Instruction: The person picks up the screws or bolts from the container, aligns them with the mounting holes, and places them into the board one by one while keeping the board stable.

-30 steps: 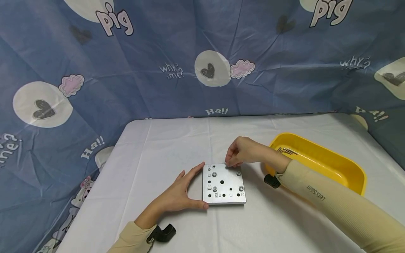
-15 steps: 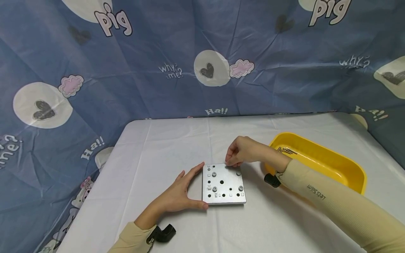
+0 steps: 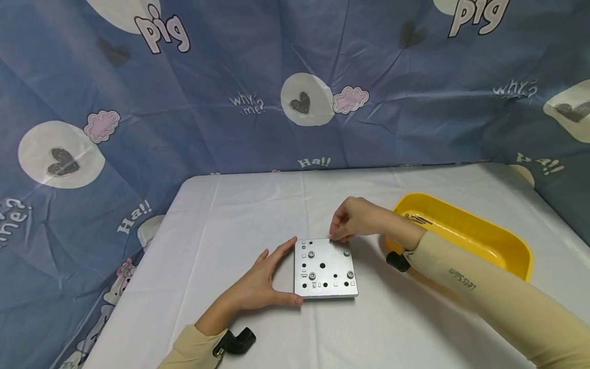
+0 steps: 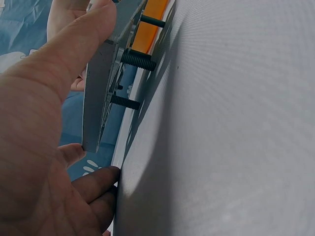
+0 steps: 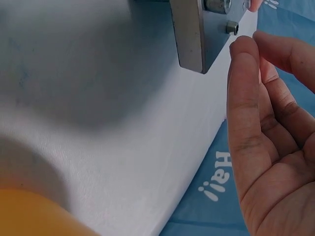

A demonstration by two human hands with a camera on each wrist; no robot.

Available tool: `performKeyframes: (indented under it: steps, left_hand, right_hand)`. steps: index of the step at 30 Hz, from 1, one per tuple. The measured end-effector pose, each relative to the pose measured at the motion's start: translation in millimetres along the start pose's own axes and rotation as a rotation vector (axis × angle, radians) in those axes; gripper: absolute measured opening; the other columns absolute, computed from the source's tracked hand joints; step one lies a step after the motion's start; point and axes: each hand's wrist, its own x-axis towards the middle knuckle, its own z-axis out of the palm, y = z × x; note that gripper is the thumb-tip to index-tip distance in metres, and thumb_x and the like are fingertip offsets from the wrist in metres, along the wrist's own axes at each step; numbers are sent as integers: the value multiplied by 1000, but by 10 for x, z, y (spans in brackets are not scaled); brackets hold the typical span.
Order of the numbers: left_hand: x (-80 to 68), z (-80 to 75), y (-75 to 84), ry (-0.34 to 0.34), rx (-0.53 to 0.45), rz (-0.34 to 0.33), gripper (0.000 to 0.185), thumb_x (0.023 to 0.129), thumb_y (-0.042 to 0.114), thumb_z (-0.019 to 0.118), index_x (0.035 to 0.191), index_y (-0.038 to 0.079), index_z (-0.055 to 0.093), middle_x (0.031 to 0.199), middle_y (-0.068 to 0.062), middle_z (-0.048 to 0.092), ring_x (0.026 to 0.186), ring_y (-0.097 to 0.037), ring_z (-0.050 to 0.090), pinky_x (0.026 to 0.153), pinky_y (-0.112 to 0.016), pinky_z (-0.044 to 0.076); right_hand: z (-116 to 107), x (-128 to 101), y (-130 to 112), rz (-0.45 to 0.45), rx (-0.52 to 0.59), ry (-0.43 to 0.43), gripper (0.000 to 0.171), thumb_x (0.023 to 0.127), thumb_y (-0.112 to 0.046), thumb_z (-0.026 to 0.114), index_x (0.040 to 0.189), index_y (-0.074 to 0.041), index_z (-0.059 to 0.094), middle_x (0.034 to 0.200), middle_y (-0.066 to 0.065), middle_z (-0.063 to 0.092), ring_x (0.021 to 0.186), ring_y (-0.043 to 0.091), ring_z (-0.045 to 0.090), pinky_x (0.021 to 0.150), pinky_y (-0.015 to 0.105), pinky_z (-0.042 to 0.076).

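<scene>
My left hand [image 3: 259, 285] grips a silver metal plate [image 3: 333, 263] by its left side, thumb at the near corner and index finger at the far one. Socket-head bolts [image 3: 350, 274] stand in the plate among open holes. Below it, threaded bolts [image 4: 139, 60] stick out towards the cloth in the left wrist view. My right hand [image 3: 357, 219] is over the plate's far edge, thumb and index fingertips together. Just off those fingertips, a small screw [image 5: 232, 27] with a hex socket stands out of the plate; the hand does not appear to hold it.
To the right a yellow tray [image 3: 479, 224] stands partly behind my right forearm, with several small metal screws or pins [image 3: 418, 219] at its left end. A white cloth [image 3: 249, 215] covers the table. Patterned blue fabric [image 3: 207, 92] hangs behind.
My right fingertips have risen very slightly at the plate's far edge, and a dark spot shows beneath them. The left hand and the plate keep their places.
</scene>
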Motion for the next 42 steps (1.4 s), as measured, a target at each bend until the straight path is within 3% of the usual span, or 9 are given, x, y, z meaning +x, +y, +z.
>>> performKeyframes:
  steps: [7,13,17,29,42]
  left_hand:
    - [-2,2,17,0,2,-4,129,70,48,100,173,25,24,176,1,35,164,-29,33,138,-62,1]
    - [-10,2,19,2,-2,-17,130,70,48,101,173,28,24,176,1,34,164,-30,32,139,-61,0]
    - [-16,0,13,3,-3,-23,130,69,48,101,173,29,24,177,0,34,164,-31,31,138,-62,0]
    - [-5,-8,23,2,6,-28,131,69,50,101,173,32,23,177,1,33,165,-32,30,138,-63,0]
    - [16,3,-17,2,-4,-10,131,69,49,101,172,30,23,177,-1,33,165,-32,30,138,-63,0]
  right_hand:
    - [-146,-73,61,18,-7,19,7,94,-14,82,94,-7,81,80,-1,79,74,14,73,74,26,63]
    - [-324,-187,124,41,54,56,13,94,-15,83,101,-4,81,89,8,81,81,18,77,82,34,69]
    - [-435,-277,167,49,79,79,17,94,-15,83,105,-2,80,88,6,81,82,17,77,84,38,70]
    - [-756,-514,434,100,86,149,33,99,-19,79,122,4,75,92,5,81,85,17,77,82,33,70]
    - [-919,-722,833,183,81,214,38,100,-20,78,125,8,73,89,1,81,80,12,74,73,23,66]
